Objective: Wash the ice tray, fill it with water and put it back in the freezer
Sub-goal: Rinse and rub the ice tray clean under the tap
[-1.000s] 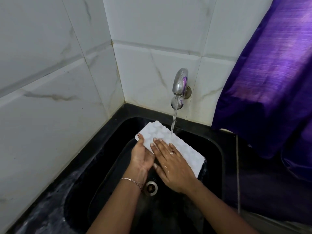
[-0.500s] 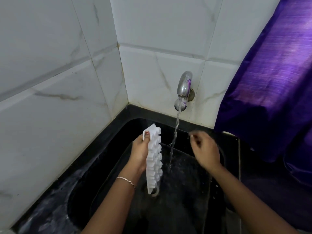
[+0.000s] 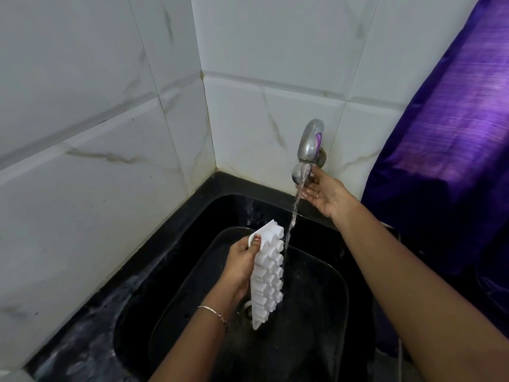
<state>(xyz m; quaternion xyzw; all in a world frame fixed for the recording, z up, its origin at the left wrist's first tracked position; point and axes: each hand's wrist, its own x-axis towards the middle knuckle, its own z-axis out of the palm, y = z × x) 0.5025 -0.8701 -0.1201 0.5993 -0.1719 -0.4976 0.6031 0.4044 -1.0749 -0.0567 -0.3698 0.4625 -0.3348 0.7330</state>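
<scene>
My left hand (image 3: pixel 242 267) grips the ice tray (image 3: pixel 268 277) at six o'clock; my right hand (image 3: pixel 326 194), fingers loose, is beside the tap (image 3: pixel 309 144) at two o'clock.

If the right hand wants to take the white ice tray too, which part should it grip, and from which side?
Probably the free lower end of the ice tray, pinched on its flat rim, coming from the right. The tray hangs almost upright; the left hand holds its upper end, and the bumpy cup bottoms face right, offering a poor hold.
</scene>
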